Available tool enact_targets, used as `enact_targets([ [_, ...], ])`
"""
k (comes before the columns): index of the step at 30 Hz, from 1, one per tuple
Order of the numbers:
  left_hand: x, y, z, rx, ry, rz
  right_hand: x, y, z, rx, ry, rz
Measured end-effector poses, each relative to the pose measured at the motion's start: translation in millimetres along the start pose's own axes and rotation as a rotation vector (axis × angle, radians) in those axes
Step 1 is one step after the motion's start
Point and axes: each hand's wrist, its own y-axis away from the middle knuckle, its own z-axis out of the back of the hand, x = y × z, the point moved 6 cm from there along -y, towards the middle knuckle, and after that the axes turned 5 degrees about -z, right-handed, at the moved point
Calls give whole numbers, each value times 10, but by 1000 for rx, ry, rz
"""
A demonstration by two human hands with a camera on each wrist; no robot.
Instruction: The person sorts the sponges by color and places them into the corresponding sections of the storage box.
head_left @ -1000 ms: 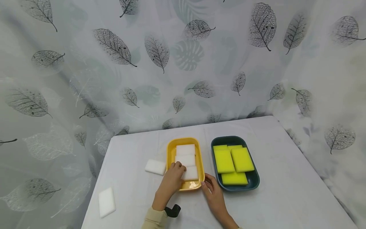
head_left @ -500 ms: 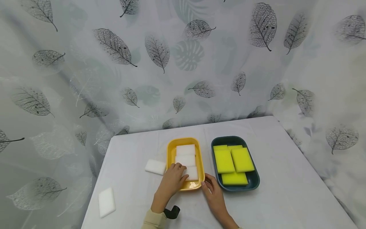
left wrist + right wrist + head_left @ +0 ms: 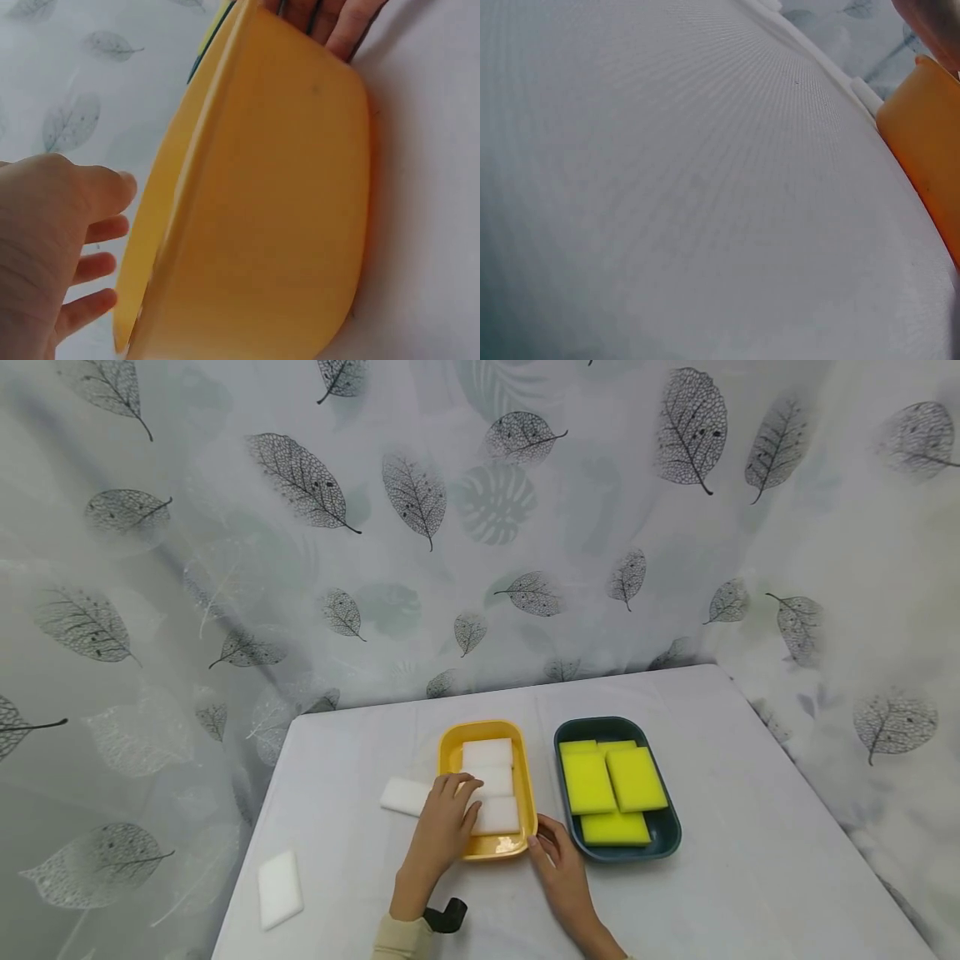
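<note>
A yellow plastic tray (image 3: 532,789) holds a row of white sponges (image 3: 498,816). Over its left rim reaches my left hand (image 3: 444,822), with loosely bent fingers above the sponges. In the left wrist view that left hand (image 3: 45,232) hovers by the tray's rim and holds nothing. My right hand (image 3: 561,872) grips the tray's near right corner, thumb at the front and fingers along the side. Its fingers (image 3: 351,26) show against the outer wall in the left wrist view. Just left of the tray lies a loose white sponge (image 3: 403,796), partly hidden by my left hand.
A dark green tray (image 3: 664,843) with several yellow sponges (image 3: 588,782) stands right of the yellow one. Another white sponge (image 3: 280,891) lies near the left edge of the white-covered table (image 3: 765,860). Leaf-printed curtain (image 3: 555,543) hangs behind. A black wrist device (image 3: 446,916) sits on my left wrist.
My left hand has drawn back leftward from the nearest white sponge, its thumb and fingers spreading apart and uncovering it. My right hand has stayed at the tray's corner.
</note>
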Motion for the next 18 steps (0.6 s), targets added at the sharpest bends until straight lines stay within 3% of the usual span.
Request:
enact_targets([
  [3, 116, 11, 54, -54, 32, 50, 1, 2, -2, -1, 11, -4],
  [14, 590, 141, 141, -124, 159, 335, 4, 14, 0, -2, 17, -3],
  [18, 755, 176, 153, -110, 144, 417, 19, 20, -1, -2, 11, 2],
])
